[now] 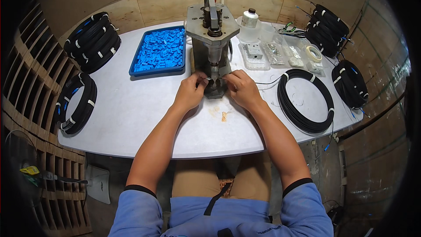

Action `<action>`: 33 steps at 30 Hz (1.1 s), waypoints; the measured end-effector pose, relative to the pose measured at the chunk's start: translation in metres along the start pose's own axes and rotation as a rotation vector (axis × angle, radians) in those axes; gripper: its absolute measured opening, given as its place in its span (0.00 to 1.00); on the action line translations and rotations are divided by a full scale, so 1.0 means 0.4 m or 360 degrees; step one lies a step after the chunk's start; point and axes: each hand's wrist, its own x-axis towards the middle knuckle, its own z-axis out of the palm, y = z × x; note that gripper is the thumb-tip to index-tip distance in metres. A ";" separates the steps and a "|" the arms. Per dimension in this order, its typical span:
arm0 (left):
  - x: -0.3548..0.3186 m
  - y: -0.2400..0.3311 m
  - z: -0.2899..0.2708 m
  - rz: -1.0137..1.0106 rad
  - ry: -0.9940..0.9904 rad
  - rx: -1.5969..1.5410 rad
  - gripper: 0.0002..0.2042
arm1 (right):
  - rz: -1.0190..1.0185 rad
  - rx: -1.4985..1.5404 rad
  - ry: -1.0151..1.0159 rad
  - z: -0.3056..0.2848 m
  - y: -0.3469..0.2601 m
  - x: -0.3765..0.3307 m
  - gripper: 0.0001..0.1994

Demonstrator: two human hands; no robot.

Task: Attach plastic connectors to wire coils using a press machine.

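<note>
A metal bench press stands upright at the table's far middle, its ram pointing down at a small base. My left hand is at the left of the ram's tip, thumb and fingers pinched on a small thin piece I cannot make out. On the other side, my right hand is closed around a thin black cable near its end. That cable runs right to a large black cable coil lying on the table. The cable's tip, between my hands at the press, is too small to tell.
A blue tray of small blue connector parts lies left of the press. Black cable coils are stacked at the back left and back right. Clear boxes of small parts, a white bottle and a tape roll stand right.
</note>
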 end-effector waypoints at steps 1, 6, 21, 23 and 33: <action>0.000 0.000 -0.001 -0.0001 0.0001 0.0000 0.10 | -0.0003 -0.0001 -0.0003 0.000 0.000 0.000 0.13; -0.001 0.003 -0.001 0.0026 0.0002 0.0014 0.10 | -0.0002 -0.0002 0.0002 -0.002 0.000 0.001 0.13; 0.000 -0.003 -0.001 0.0038 -0.0009 0.0000 0.11 | 0.0011 -0.0001 -0.0005 -0.001 0.001 -0.001 0.14; 0.001 -0.005 0.000 0.0036 -0.0015 0.0001 0.11 | 0.0014 0.0001 -0.0004 0.000 0.002 -0.002 0.14; -0.001 0.001 0.000 0.0027 -0.0001 0.0010 0.09 | 0.0019 0.0001 -0.0024 -0.003 0.001 -0.001 0.13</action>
